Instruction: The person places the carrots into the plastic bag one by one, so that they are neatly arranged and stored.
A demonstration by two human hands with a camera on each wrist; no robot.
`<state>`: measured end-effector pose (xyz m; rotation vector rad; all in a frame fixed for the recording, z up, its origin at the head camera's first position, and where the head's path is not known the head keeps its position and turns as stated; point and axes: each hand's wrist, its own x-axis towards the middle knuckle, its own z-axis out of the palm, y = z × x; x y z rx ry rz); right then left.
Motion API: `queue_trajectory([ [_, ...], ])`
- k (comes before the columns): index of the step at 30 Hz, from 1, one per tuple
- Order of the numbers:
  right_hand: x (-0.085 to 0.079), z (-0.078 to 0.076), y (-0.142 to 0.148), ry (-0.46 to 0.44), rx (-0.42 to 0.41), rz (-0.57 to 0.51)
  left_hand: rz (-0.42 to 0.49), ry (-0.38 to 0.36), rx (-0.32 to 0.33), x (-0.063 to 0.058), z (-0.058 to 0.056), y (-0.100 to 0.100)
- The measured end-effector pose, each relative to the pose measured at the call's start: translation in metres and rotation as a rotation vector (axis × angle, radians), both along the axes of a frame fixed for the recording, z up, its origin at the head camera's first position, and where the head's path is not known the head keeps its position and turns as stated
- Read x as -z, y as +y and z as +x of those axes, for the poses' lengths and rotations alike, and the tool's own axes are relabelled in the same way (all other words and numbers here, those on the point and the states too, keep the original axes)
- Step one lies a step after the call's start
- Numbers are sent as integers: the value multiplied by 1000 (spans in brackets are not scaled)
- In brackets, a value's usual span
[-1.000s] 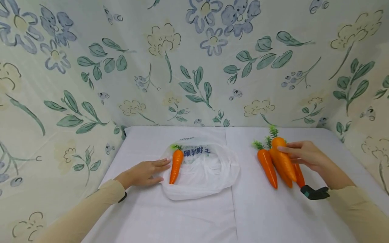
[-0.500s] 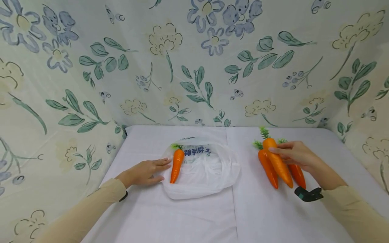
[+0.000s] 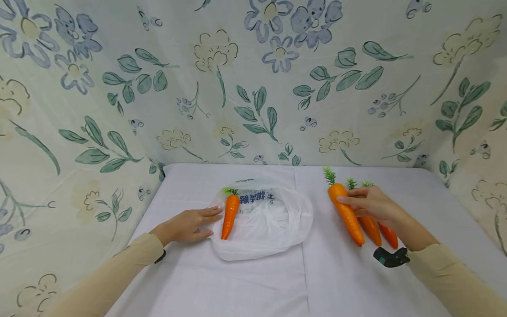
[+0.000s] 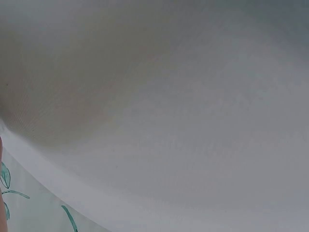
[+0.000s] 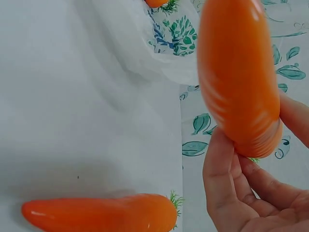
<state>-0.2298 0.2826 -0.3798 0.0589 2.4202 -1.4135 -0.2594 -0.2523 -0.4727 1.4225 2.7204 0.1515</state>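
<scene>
Pinching glossy orange tapered carrot (image 3: pixel 346 215) near thick end: right hand (image 3: pixel 370 204), just beside other orange carrots (image 3: pixel 371 231). Best lift tip clear of these. Farther off: left hand (image 3: pixel 189 225), fingers straight, at edge of thin white plastic bag (image 3: pixel 253 253); light pressure should steady it.

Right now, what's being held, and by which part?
The right hand pinches a carrot by its thick, leafy end. The left hand, at the white plastic bag, holds nothing.
</scene>
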Motion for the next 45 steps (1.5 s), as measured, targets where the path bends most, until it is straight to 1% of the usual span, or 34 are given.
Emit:
queue_trajectory([
  [7, -3, 1, -17, 27, -29, -1, -2, 3, 2, 2, -2, -1],
  [14, -1, -1, -36, 32, -53, -66, -9, 5, -3, 4, -3, -2],
  [18, 1, -3, -49, 40, -84, -96, 8, 21, 8, 6, -3, -2],
  [21, 2, -5, -58, 31, -121, -121, 24, 39, 23, 7, -3, -2],
  [25, 5, -7, -69, 20, -140, -145, 30, 49, 29, 7, -3, -2],
  [29, 7, -9, -80, 9, -159, -158, 27, 36, 18, 6, -1, -1],
  [34, 11, -11, -92, 16, -199, -177, 25, 20, 4, 3, 0, -1],
  [39, 15, -12, -107, 10, -238, -179, 33, 28, 8, 3, 1, -1],
  [45, 22, -15, -123, -15, -285, -197, 39, 39, 13, 6, -1, -1],
])
